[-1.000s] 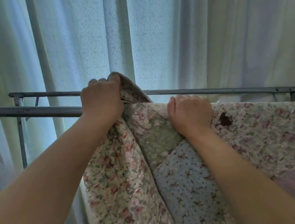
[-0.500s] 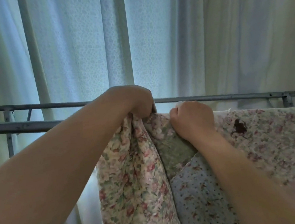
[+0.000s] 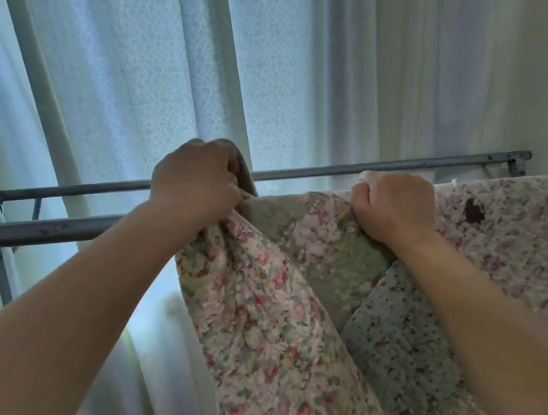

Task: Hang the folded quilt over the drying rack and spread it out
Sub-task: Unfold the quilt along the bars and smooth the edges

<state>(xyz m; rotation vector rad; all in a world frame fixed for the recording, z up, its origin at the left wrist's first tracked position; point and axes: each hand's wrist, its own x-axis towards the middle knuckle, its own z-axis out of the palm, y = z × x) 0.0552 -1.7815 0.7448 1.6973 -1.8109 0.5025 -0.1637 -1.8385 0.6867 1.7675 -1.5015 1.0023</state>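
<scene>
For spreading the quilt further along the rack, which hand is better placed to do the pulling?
Probably the left hand. It grips the bunched end of the quilt beside the bare near rail. The right hand pins the part already lying over the rail.

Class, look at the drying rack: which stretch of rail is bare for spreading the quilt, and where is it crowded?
Bare: the near rail and far rail left of the left hand. Crowded: from there rightward the quilt covers the near rail, bunched between both hands, with the right hand gripping it.

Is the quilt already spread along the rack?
Partly: the quilt is bunched between left hand and right hand.
</scene>
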